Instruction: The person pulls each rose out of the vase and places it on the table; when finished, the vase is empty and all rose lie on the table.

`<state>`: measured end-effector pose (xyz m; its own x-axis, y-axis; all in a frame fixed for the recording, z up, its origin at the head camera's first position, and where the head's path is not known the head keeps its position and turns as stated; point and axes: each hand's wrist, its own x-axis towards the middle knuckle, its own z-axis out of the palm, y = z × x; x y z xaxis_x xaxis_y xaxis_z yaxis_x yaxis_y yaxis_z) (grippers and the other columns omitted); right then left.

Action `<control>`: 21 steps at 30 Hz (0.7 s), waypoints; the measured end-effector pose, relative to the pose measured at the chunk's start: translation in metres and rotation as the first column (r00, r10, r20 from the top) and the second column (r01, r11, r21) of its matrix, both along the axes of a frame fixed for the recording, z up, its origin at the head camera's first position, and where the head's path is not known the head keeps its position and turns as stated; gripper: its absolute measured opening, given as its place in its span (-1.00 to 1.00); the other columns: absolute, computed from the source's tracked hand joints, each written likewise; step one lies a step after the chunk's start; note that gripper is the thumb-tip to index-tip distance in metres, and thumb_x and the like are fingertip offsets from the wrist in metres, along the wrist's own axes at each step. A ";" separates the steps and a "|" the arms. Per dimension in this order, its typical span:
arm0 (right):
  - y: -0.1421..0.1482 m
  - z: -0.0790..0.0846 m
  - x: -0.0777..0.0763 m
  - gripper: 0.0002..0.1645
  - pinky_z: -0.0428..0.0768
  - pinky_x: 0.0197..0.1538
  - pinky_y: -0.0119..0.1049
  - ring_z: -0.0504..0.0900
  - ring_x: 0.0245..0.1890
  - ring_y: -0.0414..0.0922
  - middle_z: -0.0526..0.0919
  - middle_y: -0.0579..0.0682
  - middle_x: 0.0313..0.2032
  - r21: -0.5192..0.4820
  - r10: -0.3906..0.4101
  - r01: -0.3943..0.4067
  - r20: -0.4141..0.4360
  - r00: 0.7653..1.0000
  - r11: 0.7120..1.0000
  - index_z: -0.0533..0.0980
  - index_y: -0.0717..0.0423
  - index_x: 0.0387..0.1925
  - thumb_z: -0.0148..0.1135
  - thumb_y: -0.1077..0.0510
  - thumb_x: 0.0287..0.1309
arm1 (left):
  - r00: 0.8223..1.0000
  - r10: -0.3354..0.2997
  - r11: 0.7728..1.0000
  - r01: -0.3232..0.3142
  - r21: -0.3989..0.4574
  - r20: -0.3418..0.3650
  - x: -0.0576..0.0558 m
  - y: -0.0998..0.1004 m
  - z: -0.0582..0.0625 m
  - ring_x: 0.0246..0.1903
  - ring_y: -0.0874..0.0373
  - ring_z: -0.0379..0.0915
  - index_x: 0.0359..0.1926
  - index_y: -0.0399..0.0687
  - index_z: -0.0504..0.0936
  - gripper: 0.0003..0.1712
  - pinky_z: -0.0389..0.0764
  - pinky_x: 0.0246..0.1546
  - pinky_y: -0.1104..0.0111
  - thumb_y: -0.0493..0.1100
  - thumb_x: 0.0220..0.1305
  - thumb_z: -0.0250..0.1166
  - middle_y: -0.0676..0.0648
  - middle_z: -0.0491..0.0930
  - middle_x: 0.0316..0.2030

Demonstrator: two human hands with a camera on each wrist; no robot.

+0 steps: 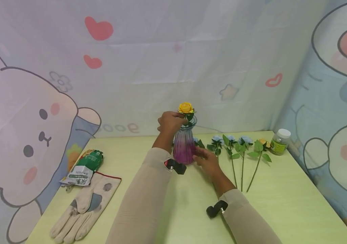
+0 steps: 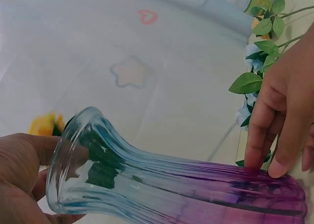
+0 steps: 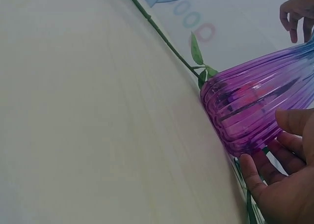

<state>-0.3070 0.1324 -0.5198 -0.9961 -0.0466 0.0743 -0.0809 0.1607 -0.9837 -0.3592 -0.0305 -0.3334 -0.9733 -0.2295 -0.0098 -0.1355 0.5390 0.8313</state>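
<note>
A ribbed glass vase (image 1: 183,147), clear blue at the mouth and purple toward the base, stands upright near the back of the table. My left hand (image 1: 170,122) is at its rim and pinches a yellow artificial rose (image 1: 186,107) just below the bloom. The rose's stem runs down inside the vase, its dark leaves showing through the glass in the left wrist view. Low on the vase's right side, my right hand (image 1: 207,161) holds the purple part with thumb and fingers, as the right wrist view also shows.
Several blue artificial roses (image 1: 245,140) and another yellow rose (image 1: 264,143) lie to the right. A white-capped jar (image 1: 280,141) stands at the back right corner. On the left lie a green-and-white packet (image 1: 84,167) and work gloves (image 1: 84,208). A printed cloth (image 1: 149,67) hangs behind.
</note>
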 end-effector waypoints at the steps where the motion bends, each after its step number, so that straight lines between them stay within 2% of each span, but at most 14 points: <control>1: 0.000 0.000 0.000 -0.35 0.78 0.08 -0.32 0.60 0.43 0.25 0.61 0.34 0.42 -0.002 0.001 -0.001 -0.002 1.000 1.000 0.44 0.28 0.53 0.33 0.19 0.52 | 1.000 -0.014 1.000 0.015 -0.023 0.003 0.000 0.001 0.001 0.43 -0.18 0.33 -0.01 0.09 0.92 -0.76 0.32 0.49 -0.22 -0.04 0.33 0.53 -0.05 0.67 0.28; 6: 0.000 0.003 0.001 -0.36 0.80 0.20 -0.06 0.59 0.43 0.26 0.60 0.35 0.42 -0.014 0.000 0.000 -0.015 1.000 1.000 0.45 0.29 0.53 0.31 0.19 0.54 | 0.999 -0.036 0.996 0.033 -0.078 -0.036 0.002 0.005 0.003 0.46 -0.19 0.32 -0.07 0.09 0.94 -0.80 0.33 0.50 -0.20 -0.01 0.37 0.54 -0.02 0.71 0.25; 9: 0.000 0.002 0.002 -0.36 0.79 0.25 0.03 0.58 0.45 0.26 0.60 0.35 0.43 -0.013 0.000 0.000 -0.014 1.000 1.000 0.44 0.28 0.53 0.30 0.19 0.54 | 0.994 -0.047 0.998 0.042 -0.054 -0.101 0.004 0.001 0.001 0.49 -0.23 0.29 -0.04 0.09 0.93 -0.78 0.34 0.52 -0.24 0.02 0.40 0.53 -0.03 0.66 0.34; 12: 0.000 0.001 0.001 -0.36 0.79 0.25 0.01 0.58 0.45 0.25 0.60 0.33 0.43 -0.010 0.001 -0.001 -0.008 1.000 1.000 0.44 0.26 0.54 0.31 0.18 0.54 | 0.975 -0.084 0.995 0.091 0.025 -0.204 0.007 -0.007 -0.002 0.46 -0.26 0.33 0.02 0.00 0.90 -0.72 0.42 0.53 -0.21 0.02 0.44 0.51 -0.11 0.58 0.38; 14: 0.000 0.001 0.001 -0.36 0.79 0.25 0.00 0.58 0.45 0.24 0.60 0.32 0.43 -0.013 0.003 -0.003 -0.004 1.000 1.000 0.45 0.24 0.53 0.32 0.17 0.54 | 0.955 -0.109 0.985 0.141 0.099 -0.275 0.008 -0.015 -0.003 0.34 -0.25 0.45 0.04 -0.08 0.88 -0.69 0.57 0.42 -0.15 0.01 0.46 0.50 -0.16 0.58 0.35; 17: 0.001 0.001 0.001 -0.36 0.78 0.27 0.01 0.58 0.46 0.22 0.61 0.29 0.43 -0.017 0.005 -0.005 0.004 1.000 1.000 0.46 0.20 0.53 0.33 0.16 0.53 | 0.926 -0.140 0.952 0.224 0.209 -0.352 0.009 -0.025 -0.004 0.12 -0.18 0.65 0.06 -0.14 0.80 -0.69 0.72 0.13 0.04 -0.02 0.53 0.43 -0.21 0.63 0.27; 19: 0.002 0.000 0.000 -0.36 0.78 0.26 0.00 0.58 0.46 0.22 0.61 0.29 0.43 -0.016 0.010 -0.010 0.007 1.000 1.000 0.46 0.19 0.54 0.34 0.15 0.53 | 0.914 -0.151 0.933 0.258 0.251 -0.378 0.009 -0.031 -0.006 -0.05 -0.17 0.76 0.13 -0.13 0.72 -0.70 0.72 -0.08 0.21 -0.03 0.59 0.36 -0.22 0.67 0.21; 21: 0.003 -0.001 -0.001 -0.35 0.79 0.24 -0.03 0.59 0.46 0.22 0.61 0.29 0.43 -0.014 0.010 -0.010 0.011 1.000 1.000 0.46 0.20 0.54 0.34 0.15 0.53 | 0.908 -0.158 0.919 0.279 0.278 -0.389 0.008 -0.035 -0.007 -0.19 -0.15 0.84 0.23 -0.09 0.63 -0.68 0.64 -0.31 0.36 -0.02 0.66 0.26 -0.24 0.69 0.16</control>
<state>-0.3080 0.1352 -0.5206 -0.9964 -0.0558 0.0640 -0.0716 0.1465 -0.9866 -0.3511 -0.0654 -0.3406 -0.9506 -0.0535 0.3056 0.2877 0.2164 0.9329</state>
